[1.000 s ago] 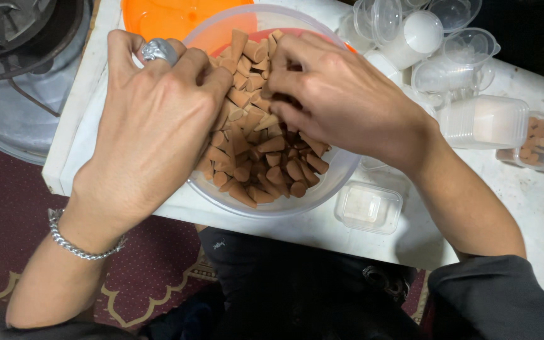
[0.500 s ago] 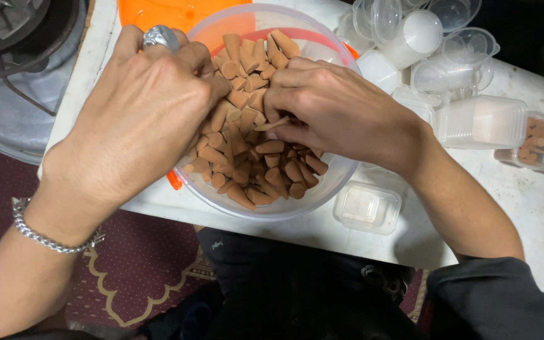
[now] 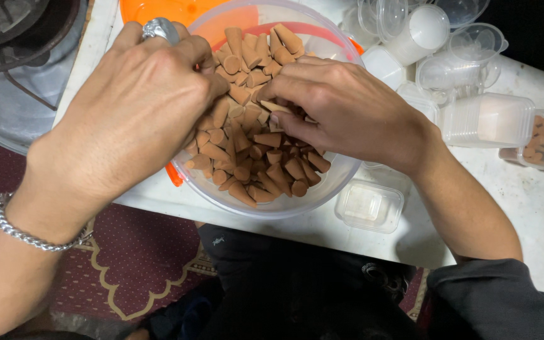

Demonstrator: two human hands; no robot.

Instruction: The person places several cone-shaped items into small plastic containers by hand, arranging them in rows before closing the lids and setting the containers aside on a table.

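A clear round plastic bowl (image 3: 322, 189) stands on a white table and is full of small brown cones (image 3: 266, 157). My left hand (image 3: 133, 119), with a silver ring and a chain bracelet at the wrist, reaches into the bowl's left side, fingers curled down among the cones. From the right, my right hand (image 3: 347, 113) lies over the pile, its fingertips pinched on a few cones at the middle. The two hands almost touch.
A small clear lidded box (image 3: 369, 204) lies by the bowl's right front. Stacks of clear cups and boxes (image 3: 467, 69) crowd the back right, some holding cones (image 3: 543, 135). An orange lid (image 3: 158, 9) sits behind the bowl. A metal fan grille (image 3: 7, 56) lies at left.
My left hand has slid down and to the right, deeper into the bowl. My right hand's fingers have closed tighter on cones near the middle.
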